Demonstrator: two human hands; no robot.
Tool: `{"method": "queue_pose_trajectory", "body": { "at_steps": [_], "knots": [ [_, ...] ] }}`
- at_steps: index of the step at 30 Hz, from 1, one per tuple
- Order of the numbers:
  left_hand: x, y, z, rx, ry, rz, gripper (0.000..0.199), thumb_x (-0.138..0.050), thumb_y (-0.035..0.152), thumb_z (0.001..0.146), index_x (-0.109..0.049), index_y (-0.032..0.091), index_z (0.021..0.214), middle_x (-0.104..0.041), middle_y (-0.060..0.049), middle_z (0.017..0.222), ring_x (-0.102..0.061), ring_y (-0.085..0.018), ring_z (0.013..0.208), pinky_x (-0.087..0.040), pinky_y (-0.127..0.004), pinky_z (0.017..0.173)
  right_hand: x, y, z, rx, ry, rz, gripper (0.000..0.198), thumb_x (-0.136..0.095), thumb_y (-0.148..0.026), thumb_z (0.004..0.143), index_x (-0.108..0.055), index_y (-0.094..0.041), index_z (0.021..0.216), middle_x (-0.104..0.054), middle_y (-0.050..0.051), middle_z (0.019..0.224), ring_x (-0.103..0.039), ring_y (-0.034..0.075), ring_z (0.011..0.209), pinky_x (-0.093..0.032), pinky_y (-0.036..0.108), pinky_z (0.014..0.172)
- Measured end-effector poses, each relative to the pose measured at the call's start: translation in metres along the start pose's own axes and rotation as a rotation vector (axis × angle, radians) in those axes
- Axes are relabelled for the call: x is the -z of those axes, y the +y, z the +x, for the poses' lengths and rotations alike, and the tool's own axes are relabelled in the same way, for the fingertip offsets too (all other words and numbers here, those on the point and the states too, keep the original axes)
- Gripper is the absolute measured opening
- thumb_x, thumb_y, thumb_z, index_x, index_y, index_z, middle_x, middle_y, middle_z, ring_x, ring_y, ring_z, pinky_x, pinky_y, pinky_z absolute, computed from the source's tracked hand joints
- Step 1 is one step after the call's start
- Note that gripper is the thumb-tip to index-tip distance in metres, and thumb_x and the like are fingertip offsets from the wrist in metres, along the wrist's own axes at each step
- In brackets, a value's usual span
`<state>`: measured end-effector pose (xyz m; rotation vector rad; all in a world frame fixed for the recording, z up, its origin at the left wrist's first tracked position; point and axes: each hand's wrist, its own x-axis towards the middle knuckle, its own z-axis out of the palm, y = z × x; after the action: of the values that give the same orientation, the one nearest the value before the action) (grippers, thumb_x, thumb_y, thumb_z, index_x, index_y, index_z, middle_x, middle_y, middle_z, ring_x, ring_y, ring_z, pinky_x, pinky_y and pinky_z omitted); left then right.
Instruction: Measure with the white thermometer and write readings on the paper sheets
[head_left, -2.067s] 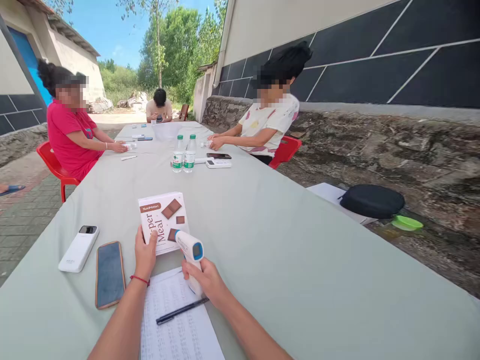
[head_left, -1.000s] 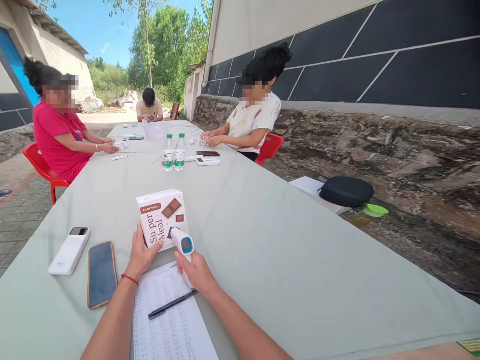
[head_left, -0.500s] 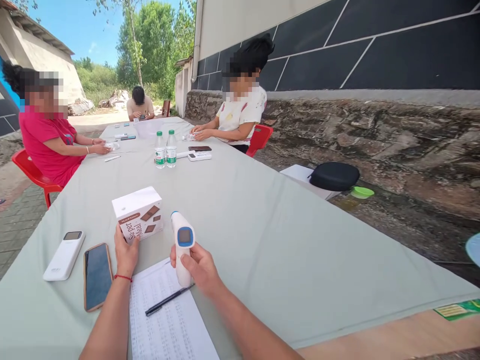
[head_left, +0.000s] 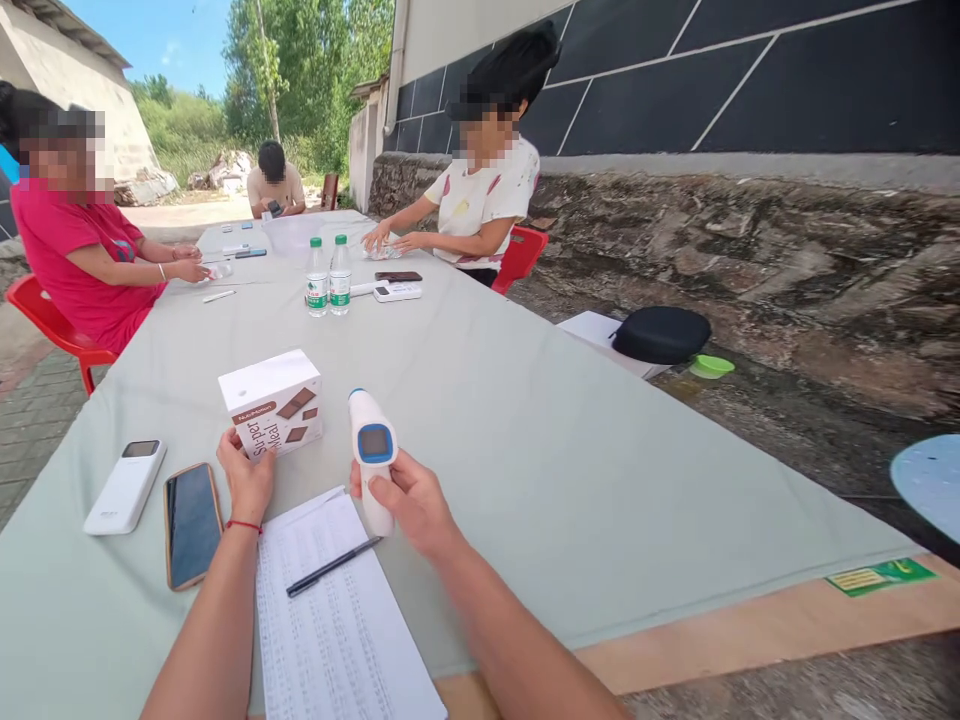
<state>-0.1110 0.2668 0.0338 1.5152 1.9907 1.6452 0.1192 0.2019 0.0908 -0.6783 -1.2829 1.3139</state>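
Note:
My right hand (head_left: 415, 497) is wrapped around the handle of a white infrared thermometer (head_left: 373, 450). Its blue-framed screen faces me, and the nose points away over the table. My left hand (head_left: 247, 482) holds the lower near-left corner of a white and brown box (head_left: 271, 405) standing on the table, thumb on the printed front. Below my hands lies a sheet of written paper (head_left: 322, 640) with a black pen (head_left: 334, 567) across it. To the left of my wrist are a phone (head_left: 193, 525) in a brown case and a white power bank (head_left: 126, 488).
Two green-capped water bottles (head_left: 328, 278) stand mid-table, beside a dark phone (head_left: 398, 277) and another white power bank (head_left: 397, 293). Three people sit around the far part of the table (head_left: 525, 450). A black case (head_left: 661, 335) rests beyond its right edge.
The whole view has shifted slightly. The thermometer sits a little farther right from the box. The person at the right has moved one hand over a clear item on the table.

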Motion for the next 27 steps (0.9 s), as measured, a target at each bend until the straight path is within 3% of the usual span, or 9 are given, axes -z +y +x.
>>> {"method": "queue_pose_trajectory", "body": {
  "at_steps": [5,7,10,13,15,19,23,25,27],
  "knots": [
    [0.006,0.016,-0.005,0.0,0.168,0.133,0.039,-0.068,0.021,0.065,-0.034,0.023,0.085,-0.04,0.0,0.089,-0.047,-0.018,0.086,-0.044,-0.037,0.081,0.041,0.001,-0.008,-0.128,0.166,-0.462,0.043,-0.061,-0.046,0.077,-0.059,-0.02,0.112,-0.065,0.005,0.097,-0.059,0.02,0.085,-0.048,0.032,0.074],
    [0.012,0.028,-0.009,-0.068,0.118,0.166,0.029,-0.062,0.021,0.072,-0.034,0.023,0.08,-0.042,0.001,0.083,-0.047,-0.016,0.078,-0.044,-0.033,0.076,0.059,0.013,-0.013,-0.185,0.247,-0.787,0.047,-0.059,-0.042,0.075,-0.059,-0.021,0.117,-0.064,0.007,0.103,-0.059,0.022,0.091,-0.047,0.034,0.077],
    [0.021,0.047,-0.016,-0.108,-0.326,0.361,0.011,-0.053,0.022,0.081,-0.042,0.022,0.081,-0.052,0.0,0.08,-0.053,-0.015,0.073,-0.042,-0.029,0.067,0.08,0.035,-0.02,-0.241,0.334,-1.201,0.051,-0.057,-0.038,0.074,-0.057,-0.023,0.122,-0.064,0.007,0.105,-0.059,0.024,0.093,-0.045,0.033,0.074],
    [0.028,0.057,-0.022,-0.129,-0.855,0.577,0.017,-0.064,0.028,0.075,-0.053,0.021,0.086,-0.062,-0.001,0.084,-0.06,-0.018,0.078,-0.042,-0.027,0.064,0.091,0.053,-0.025,-0.251,0.391,-1.379,0.047,-0.055,-0.037,0.076,-0.058,-0.023,0.121,-0.066,0.007,0.104,-0.059,0.024,0.092,-0.043,0.034,0.076],
    [0.031,0.059,-0.024,-0.156,-0.994,0.615,0.022,-0.072,0.027,0.067,-0.058,0.022,0.083,-0.065,-0.001,0.082,-0.062,-0.02,0.078,-0.042,-0.028,0.065,0.095,0.062,-0.026,-0.244,0.41,-1.431,0.043,-0.056,-0.036,0.077,-0.06,-0.021,0.118,-0.066,0.008,0.103,-0.059,0.025,0.091,-0.042,0.035,0.078],
    [0.031,0.058,-0.028,-0.197,-1.041,0.64,0.015,-0.071,0.019,0.067,-0.062,0.021,0.078,-0.068,-0.003,0.082,-0.065,-0.022,0.082,-0.044,-0.03,0.072,0.103,0.073,-0.029,-0.18,0.378,-1.494,0.038,-0.054,-0.037,0.081,-0.062,-0.019,0.113,-0.066,0.011,0.097,-0.058,0.026,0.09,-0.04,0.038,0.08],
    [0.028,0.056,-0.031,-0.228,-1.009,0.644,0.009,-0.061,0.011,0.072,-0.063,0.02,0.074,-0.069,-0.005,0.087,-0.065,-0.022,0.085,-0.045,-0.031,0.076,0.097,0.077,-0.032,0.147,0.416,-1.512,0.032,-0.051,-0.039,0.086,-0.064,-0.019,0.108,-0.061,0.014,0.105,-0.052,0.03,0.099,-0.037,0.045,0.084],
    [0.026,0.055,-0.033,-0.232,-0.969,0.653,0.011,-0.058,0.01,0.074,-0.064,0.019,0.075,-0.069,-0.007,0.09,-0.065,-0.022,0.088,-0.045,-0.033,0.079,0.084,0.076,-0.034,0.321,0.236,-1.411,0.027,-0.049,-0.036,0.09,-0.065,-0.022,0.107,-0.06,0.011,0.101,-0.052,0.027,0.096,-0.037,0.043,0.084],
    [0.025,0.054,-0.034,-0.234,-0.933,0.666,0.012,-0.056,0.011,0.077,-0.065,0.018,0.079,-0.069,-0.009,0.093,-0.064,-0.024,0.09,-0.045,-0.035,0.081,0.068,0.074,-0.036,0.395,-0.061,-1.295,0.024,-0.047,-0.033,0.093,-0.066,-0.024,0.105,-0.059,0.007,0.091,-0.053,0.022,0.089,-0.038,0.039,0.081]
  ]
}}
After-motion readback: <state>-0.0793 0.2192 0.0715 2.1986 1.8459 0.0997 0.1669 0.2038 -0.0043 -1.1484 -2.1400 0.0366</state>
